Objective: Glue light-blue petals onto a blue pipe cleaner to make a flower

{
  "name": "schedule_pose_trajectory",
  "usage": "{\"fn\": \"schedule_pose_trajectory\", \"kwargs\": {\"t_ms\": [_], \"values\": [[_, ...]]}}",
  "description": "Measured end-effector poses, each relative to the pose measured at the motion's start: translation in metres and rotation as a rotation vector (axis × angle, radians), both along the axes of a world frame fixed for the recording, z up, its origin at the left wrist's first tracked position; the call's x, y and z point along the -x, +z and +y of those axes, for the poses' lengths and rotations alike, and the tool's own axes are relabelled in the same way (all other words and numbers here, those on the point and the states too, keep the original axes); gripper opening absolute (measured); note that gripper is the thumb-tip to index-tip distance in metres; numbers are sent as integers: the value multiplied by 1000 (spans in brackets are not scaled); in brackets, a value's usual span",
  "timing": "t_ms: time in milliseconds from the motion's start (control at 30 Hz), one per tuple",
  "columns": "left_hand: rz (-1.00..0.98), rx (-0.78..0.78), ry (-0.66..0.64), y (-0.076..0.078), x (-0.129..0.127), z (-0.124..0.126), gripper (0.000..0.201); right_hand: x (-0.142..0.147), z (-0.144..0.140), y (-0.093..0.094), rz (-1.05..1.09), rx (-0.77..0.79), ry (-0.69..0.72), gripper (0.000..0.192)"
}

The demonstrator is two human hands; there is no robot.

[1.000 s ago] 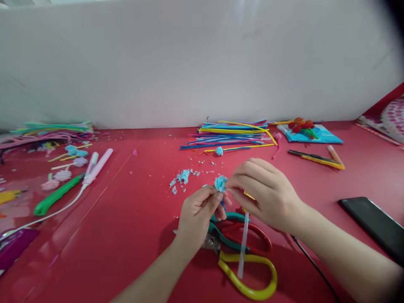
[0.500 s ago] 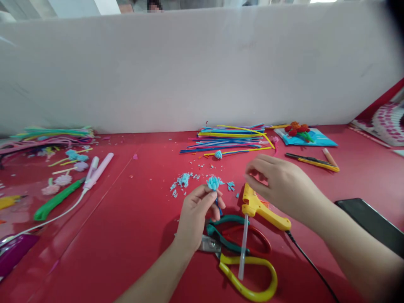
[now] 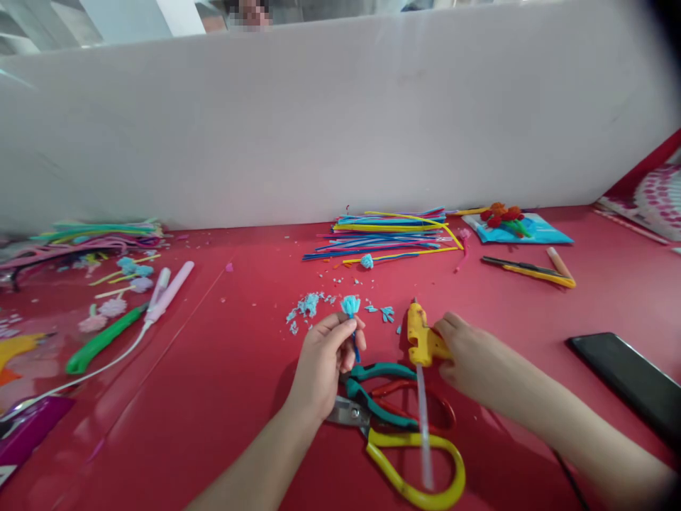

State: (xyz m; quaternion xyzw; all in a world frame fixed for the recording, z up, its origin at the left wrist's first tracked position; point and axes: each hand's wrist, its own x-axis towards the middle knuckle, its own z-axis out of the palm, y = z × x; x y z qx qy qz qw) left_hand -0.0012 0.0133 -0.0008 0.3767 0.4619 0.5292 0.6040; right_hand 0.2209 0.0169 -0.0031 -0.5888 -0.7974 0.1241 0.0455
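Note:
Between thumb and fingers, my left hand (image 3: 324,355) pinches the dark blue stem of a small light-blue flower (image 3: 350,306), its bloom upright above the fingertips. My right hand (image 3: 468,355) is wrapped round the handle of a yellow hot glue gun (image 3: 420,337), whose nozzle points away from me. A clear glue stick (image 3: 425,433) sticks out of the gun's back toward me, over the scissors. Just below lie yellow-handled scissors (image 3: 452,490) and pliers with teal and red handles (image 3: 383,369). Light-blue clippings (image 3: 308,305) are scattered beyond my left hand.
A bundle of coloured pipe cleaners (image 3: 388,231) lies by the white partition (image 3: 340,121). To the right are a blue packet (image 3: 550,228), tweezers (image 3: 526,270) and a black phone (image 3: 622,376). A pink corded tool (image 3: 173,291) and a green-handled tool (image 3: 101,341) lie left.
My right hand has come down from above the glue gun and closed on its handle. The gun has turned slightly. My left hand with the flower has shifted a little left.

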Motion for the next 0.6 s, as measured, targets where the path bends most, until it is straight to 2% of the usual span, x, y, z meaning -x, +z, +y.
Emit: {"fn": "schedule_pose_trajectory", "kwargs": {"t_ms": [133, 233, 300, 400, 500, 600], "values": [[-47, 35, -27, 0, 1, 2, 15, 6, 0, 18, 251, -166, -48, 18], [-93, 64, -63, 0, 1, 3, 16, 13, -7, 29, 536, -234, 112, 4], [-81, 71, -71, 1, 0, 1, 16, 18, -12, 29, 645, -235, 203, 8], [61, 18, -48, 6, -3, -3, 14, 23, -15, 22, 721, -260, 221, 12], [247, -90, -35, 10, -6, -10, 11, 27, -16, 17, 760, -298, 164, 11], [353, -208, -13, 7, -7, -18, 9, 30, -17, 15, 851, -276, 85, 8]]}}
